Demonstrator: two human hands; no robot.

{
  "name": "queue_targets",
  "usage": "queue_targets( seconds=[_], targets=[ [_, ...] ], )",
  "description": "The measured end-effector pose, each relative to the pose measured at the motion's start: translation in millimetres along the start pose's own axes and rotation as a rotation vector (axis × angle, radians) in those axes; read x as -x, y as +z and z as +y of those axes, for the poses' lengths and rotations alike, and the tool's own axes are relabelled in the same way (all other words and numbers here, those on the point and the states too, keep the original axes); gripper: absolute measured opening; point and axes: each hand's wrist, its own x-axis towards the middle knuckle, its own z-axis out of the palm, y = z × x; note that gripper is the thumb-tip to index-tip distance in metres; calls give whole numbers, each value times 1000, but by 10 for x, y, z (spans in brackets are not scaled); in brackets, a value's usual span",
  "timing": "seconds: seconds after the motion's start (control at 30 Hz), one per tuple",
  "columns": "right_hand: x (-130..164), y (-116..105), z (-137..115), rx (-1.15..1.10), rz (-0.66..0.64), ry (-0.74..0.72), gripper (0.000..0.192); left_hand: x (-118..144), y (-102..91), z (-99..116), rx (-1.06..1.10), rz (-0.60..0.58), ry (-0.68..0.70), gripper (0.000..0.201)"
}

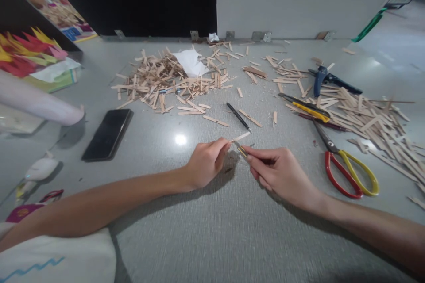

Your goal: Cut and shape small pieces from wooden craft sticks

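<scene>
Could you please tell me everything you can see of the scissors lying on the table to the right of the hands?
The scissors lie flat on the grey table, to the right of the right hand and untouched by it. They have two large loop handles, one red and one yellow, nearest the person, apparently plastic. The dark metal blades look closed and point away, up and to the left, toward the yellow-handled tool by the pile of wooden sticks. The blade tips reach the pile's edge; whether they touch anything there I cannot tell.
</scene>
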Motion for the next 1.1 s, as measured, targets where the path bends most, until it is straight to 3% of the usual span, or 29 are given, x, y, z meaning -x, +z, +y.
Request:
queue_targets(
  seconds=[0.17,0.3,0.4,0.57,0.7,0.9,1.1],
  targets=[
    [-5,20,-24,-182,0,36,54,-34,-32,84,191,-4,-143,37],
    [9,49,36,-180,6,-29,48,-82,-116,288,489,-174,-485,43],
    [41,70,76,-135,34,-82,47,-111,-174,391,717,-269,-621,47],
    [88,83,121,-53,127,-190,46,-125,-140,352,1039,-328,-737,50],
    [107,91,144,74,187,-331,42,-130,-91,323,1252,-276,-815,49],
    [93,53,163,348,248,-564,37,-174,-149,353,1289,-267,-784,42],
    [62,7,260,504,277,-702,33,-168,-155,349,1281,-249,-855,29]
  ],
)
